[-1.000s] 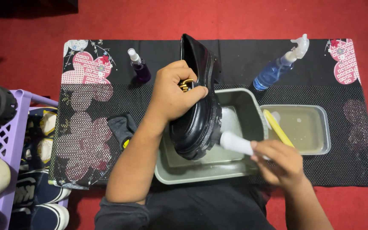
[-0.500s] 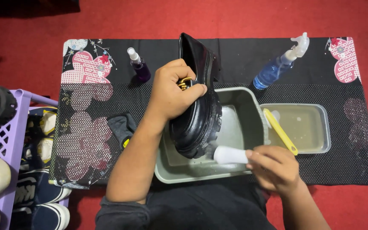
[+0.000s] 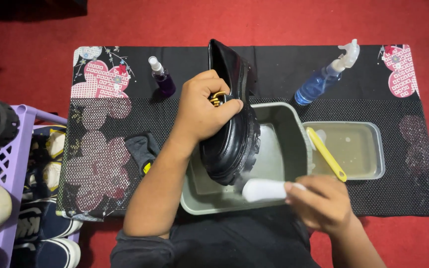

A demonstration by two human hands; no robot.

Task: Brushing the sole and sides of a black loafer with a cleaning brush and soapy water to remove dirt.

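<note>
My left hand grips a glossy black shoe by its upper, near a gold buckle, and holds it tilted over a grey-green plastic tub. The shoe's toe points down into the tub. My right hand is closed around a white brush whose head touches the toe end of the shoe at the tub's near side.
A smaller tub of cloudy water with a yellow brush stands to the right. A blue spray bottle and a small purple spray bottle stand behind on a black patterned mat. A purple rack of shoes stands at left.
My right hand has slid the white brush leftward and nearer, along the shoe's toe end. My left hand and the shoe have stayed almost still.
</note>
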